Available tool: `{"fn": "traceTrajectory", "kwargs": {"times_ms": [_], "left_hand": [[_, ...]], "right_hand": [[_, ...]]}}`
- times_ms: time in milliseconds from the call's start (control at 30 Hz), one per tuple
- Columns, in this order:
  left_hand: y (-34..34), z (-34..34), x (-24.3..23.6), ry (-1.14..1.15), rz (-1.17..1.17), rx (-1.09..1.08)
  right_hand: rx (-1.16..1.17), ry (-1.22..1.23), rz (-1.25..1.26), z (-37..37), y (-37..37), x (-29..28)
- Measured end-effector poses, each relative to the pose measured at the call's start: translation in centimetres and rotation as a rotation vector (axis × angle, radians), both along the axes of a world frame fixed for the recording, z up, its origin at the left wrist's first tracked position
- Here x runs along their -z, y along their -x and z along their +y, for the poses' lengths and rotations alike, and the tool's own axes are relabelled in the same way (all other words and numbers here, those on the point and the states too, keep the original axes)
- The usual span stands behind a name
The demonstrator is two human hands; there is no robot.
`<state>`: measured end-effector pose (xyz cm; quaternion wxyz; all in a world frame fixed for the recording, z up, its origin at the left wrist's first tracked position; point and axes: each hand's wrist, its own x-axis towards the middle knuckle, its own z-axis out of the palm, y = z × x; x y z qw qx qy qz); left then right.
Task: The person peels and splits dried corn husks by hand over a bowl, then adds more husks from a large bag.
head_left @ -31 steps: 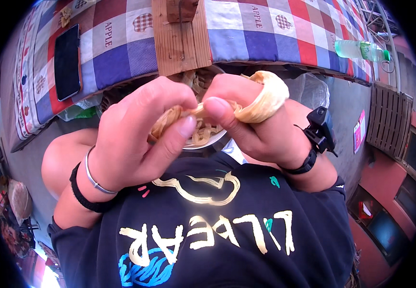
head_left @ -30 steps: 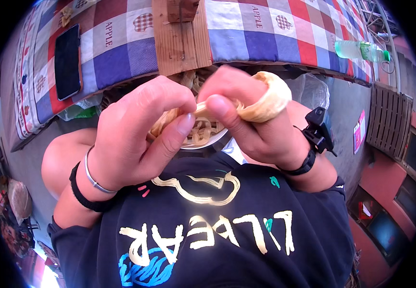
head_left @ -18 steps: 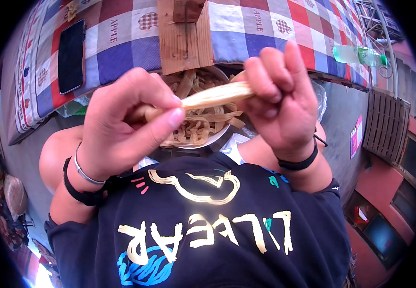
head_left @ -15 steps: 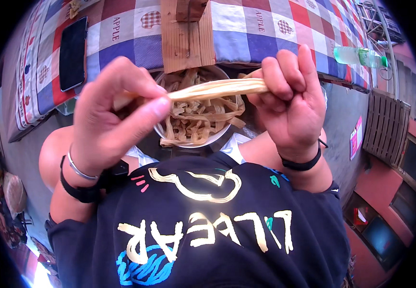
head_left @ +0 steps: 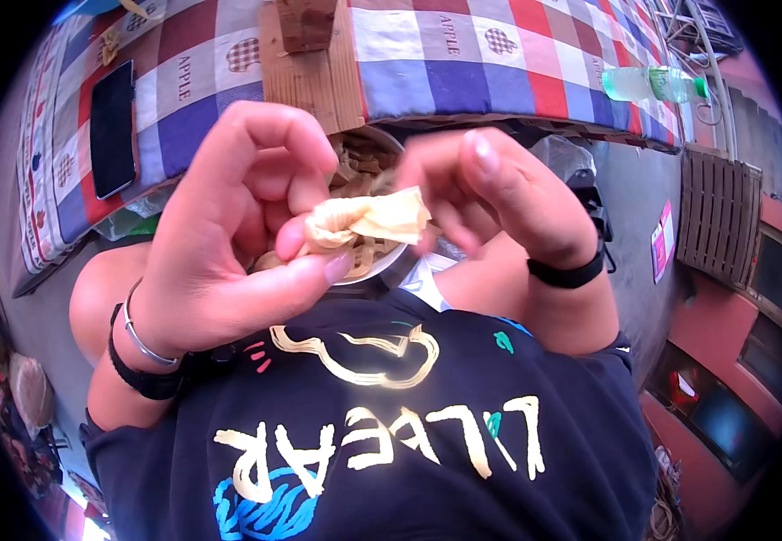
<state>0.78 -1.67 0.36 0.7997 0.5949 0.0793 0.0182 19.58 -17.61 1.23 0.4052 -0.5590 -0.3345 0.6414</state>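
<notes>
A pale yellow, dried-looking strip, now bunched into a knot with a flat folded tail (head_left: 373,216), is pinched between the thumb and fingers of my left hand (head_left: 242,230). My right hand (head_left: 508,198) hovers just right of the tail, its fingers loosely curved, apart and a little blurred, holding nothing that I can see. Beneath both hands is a white bowl (head_left: 373,270) full of tan, curling strips (head_left: 359,158), partly hidden by my hands.
Ahead, a checked-cloth table (head_left: 445,63) bears a dark phone (head_left: 113,126) at the left and a clear bottle (head_left: 652,84) at the right. A wooden board and block (head_left: 310,81) stand at the middle edge. Plastic bags (head_left: 567,158) lie below; a slatted wooden panel (head_left: 715,207) is far right.
The strip was stretched straight between both hands and is now a short knotted bundle in my left hand. My right hand has turned over and released it.
</notes>
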Motion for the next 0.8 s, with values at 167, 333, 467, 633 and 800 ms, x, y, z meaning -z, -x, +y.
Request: {"fn": "traceTrajectory", "kwargs": {"times_ms": [167, 333, 467, 633, 800], "left_hand": [[-0.9, -0.4, 1.7, -0.070, 0.051, -0.085], [-1.1, 1.7, 3.1, -0.375, 0.095, -0.229], [-1.9, 2.9, 4.3, -0.395, 0.095, -0.352], [-3.4, 4.5, 6.0, -0.499, 0.061, -0.428], [-4.7, 5.0, 8.7, -1.031, 0.127, -0.382]], "right_hand": [[0.135, -0.343, -0.261, 2.0, 2.8, 1.4], [0.374, -0.378, -0.438, 3.5, 0.8, 3.1], [0.360, -0.356, -0.539, 5.1, -0.5, 5.2], [0.461, -0.320, -0.428, 7.1, -1.2, 6.4], [0.353, -0.276, -0.963, 7.4, -1.2, 9.0]]}}
